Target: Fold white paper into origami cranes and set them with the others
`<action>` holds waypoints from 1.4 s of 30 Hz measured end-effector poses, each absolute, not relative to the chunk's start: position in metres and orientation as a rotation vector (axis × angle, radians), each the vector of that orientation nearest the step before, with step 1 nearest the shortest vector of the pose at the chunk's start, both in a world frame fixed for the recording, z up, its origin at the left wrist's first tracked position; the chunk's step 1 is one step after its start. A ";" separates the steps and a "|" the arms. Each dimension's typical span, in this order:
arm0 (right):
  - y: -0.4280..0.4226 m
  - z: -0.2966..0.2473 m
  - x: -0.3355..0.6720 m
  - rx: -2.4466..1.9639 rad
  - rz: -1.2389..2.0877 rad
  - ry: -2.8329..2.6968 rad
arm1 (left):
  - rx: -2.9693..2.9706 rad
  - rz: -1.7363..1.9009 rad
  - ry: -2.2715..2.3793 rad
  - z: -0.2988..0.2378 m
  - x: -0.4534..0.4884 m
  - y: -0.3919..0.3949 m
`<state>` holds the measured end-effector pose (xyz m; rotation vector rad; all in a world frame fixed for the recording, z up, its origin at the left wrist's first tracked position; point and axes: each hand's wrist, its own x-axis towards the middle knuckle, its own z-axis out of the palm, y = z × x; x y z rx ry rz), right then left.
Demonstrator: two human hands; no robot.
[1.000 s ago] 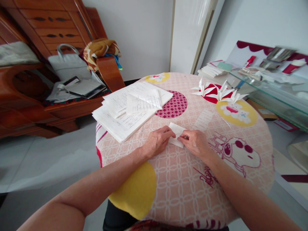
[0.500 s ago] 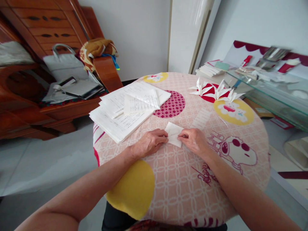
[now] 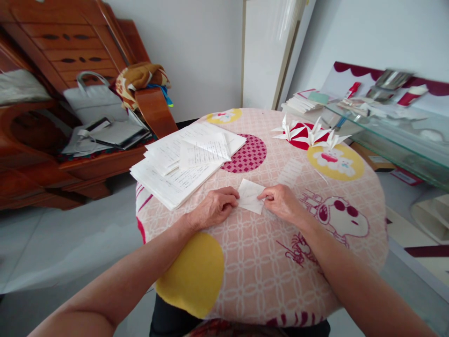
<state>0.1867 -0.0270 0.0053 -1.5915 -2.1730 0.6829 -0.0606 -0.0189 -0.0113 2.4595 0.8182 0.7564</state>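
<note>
A small folded square of white paper (image 3: 249, 196) lies on the cloth between my hands, with faint crease lines across it. My left hand (image 3: 218, 206) is closed, its thumb and fingertips at the paper's left corner. At the right edge, my right hand (image 3: 283, 202) pinches the paper between thumb and forefinger. Three white folded paper cranes (image 3: 310, 133) stand together toward the back right of the table. Left of the hands lies a stack of written sheets (image 3: 175, 187), with a folded sheet (image 3: 205, 150) on top.
A round table with a pink patterned tablecloth (image 3: 245, 267) is in front of me. To the right stands a glass shelf (image 3: 396, 140) with metal bowls (image 3: 391, 82) and papers. A wooden bench (image 3: 154, 110) holding a bag (image 3: 94, 98) is at the left.
The view has shifted slightly. Both hands stay at the folded paper's sides; my right forefinger now reaches straighter along its right edge.
</note>
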 end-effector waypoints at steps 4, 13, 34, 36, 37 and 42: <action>-0.026 0.005 0.186 -1.571 0.665 -2.193 | 2.353 0.828 0.943 0.000 -0.053 -0.006; -0.025 0.004 0.192 -1.449 0.690 -2.187 | 2.574 0.518 1.051 -0.005 -0.003 0.040; -0.020 0.007 0.192 -1.222 1.393 -1.224 | 1.194 0.860 0.830 0.005 -0.007 0.012; -0.021 0.008 0.190 -1.221 1.405 -1.147 | 1.189 0.757 0.785 0.006 -0.008 0.011; -0.021 0.009 0.189 -1.229 1.412 -1.133 | 1.197 0.709 0.772 0.007 -0.008 0.010; -0.022 0.009 0.186 -1.285 1.451 -1.232 | 1.256 0.662 0.838 0.002 -0.006 0.010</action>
